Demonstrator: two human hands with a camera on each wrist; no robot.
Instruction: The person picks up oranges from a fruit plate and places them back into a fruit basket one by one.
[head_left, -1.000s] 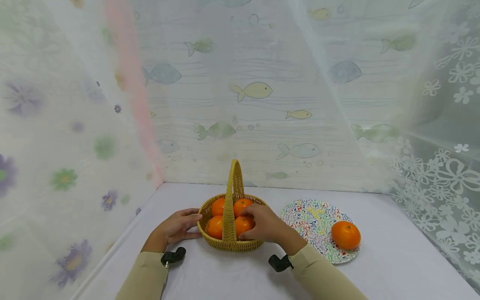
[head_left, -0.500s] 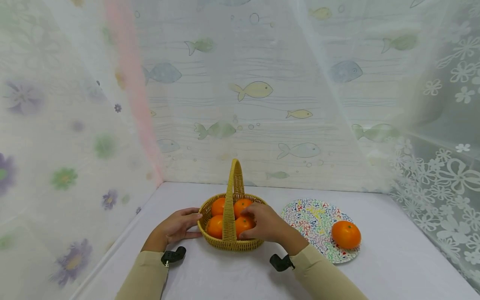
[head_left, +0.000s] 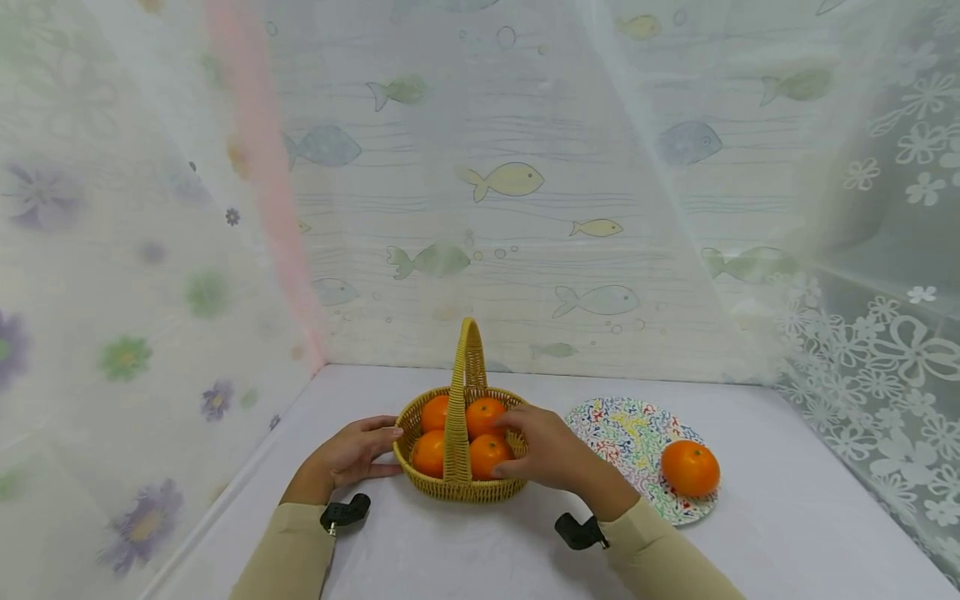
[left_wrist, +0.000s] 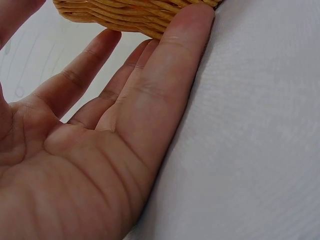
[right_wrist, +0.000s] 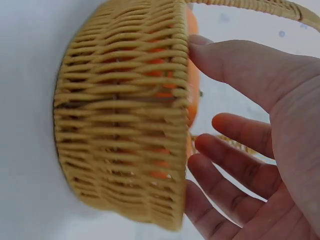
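A yellow wicker basket (head_left: 480,492) with a tall arched handle stands on the white table, holding several oranges. My left hand (head_left: 351,456) rests against its left side with extended fingers; in the left wrist view those fingertips touch the woven wall (left_wrist: 120,15). Over the right rim hovers my right hand (head_left: 553,450), fingers loosely spread and nothing gripped. Nearest to it are the front right orange (head_left: 490,456) and the back right orange (head_left: 484,416). In the right wrist view a gap separates most fingers from the fruit, while the thumb lies at the basket's rim.
A round plate (head_left: 611,425) with a colourful squiggle pattern lies right of the basket, and one orange (head_left: 690,469) sits at its right side. Patterned sheer curtains (head_left: 510,250) hang behind the table and along both sides.
My right hand has loosened from the front right orange and drawn back slightly to the right, leaving that orange in the basket. The left hand has stayed at the basket's side.
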